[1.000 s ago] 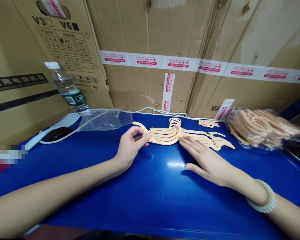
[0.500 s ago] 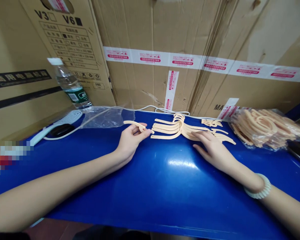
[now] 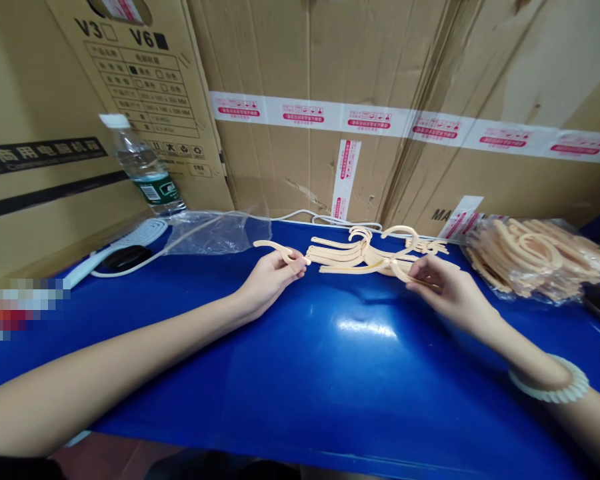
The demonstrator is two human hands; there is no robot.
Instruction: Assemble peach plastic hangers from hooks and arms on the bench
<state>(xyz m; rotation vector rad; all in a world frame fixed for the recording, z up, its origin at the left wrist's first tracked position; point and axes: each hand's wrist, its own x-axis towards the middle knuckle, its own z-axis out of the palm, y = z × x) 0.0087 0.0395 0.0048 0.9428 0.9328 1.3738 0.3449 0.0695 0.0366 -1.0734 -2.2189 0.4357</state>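
Note:
My left hand (image 3: pixel 275 277) pinches a small curved beige plastic piece (image 3: pixel 266 245), whose free end points left. In my right hand (image 3: pixel 443 287) is a beige clothes hanger (image 3: pixel 350 269), gripped by its right arm; its round hook (image 3: pixel 414 241) stands up and its left arm points toward my left hand. Behind it several matching hangers (image 3: pixel 336 255) lie nested in a row on the blue table, hooks pointing away from me. Small beige pieces (image 3: pixel 425 245) lie at the row's right end, partly hidden behind my right hand.
A clear bag packed with beige hanger parts (image 3: pixel 535 257) lies at the right. At the left are a water bottle (image 3: pixel 153 177), an empty plastic bag (image 3: pixel 215 233), a white cable and a dark oval object (image 3: pixel 126 259). Cardboard boxes (image 3: pixel 300 53) wall in the back of the blue table (image 3: pixel 290 393).
My right hand has closed on the nearest hanger and lifted it off the row, tilting its hook up. My left hand still holds its curved piece and has shifted slightly right.

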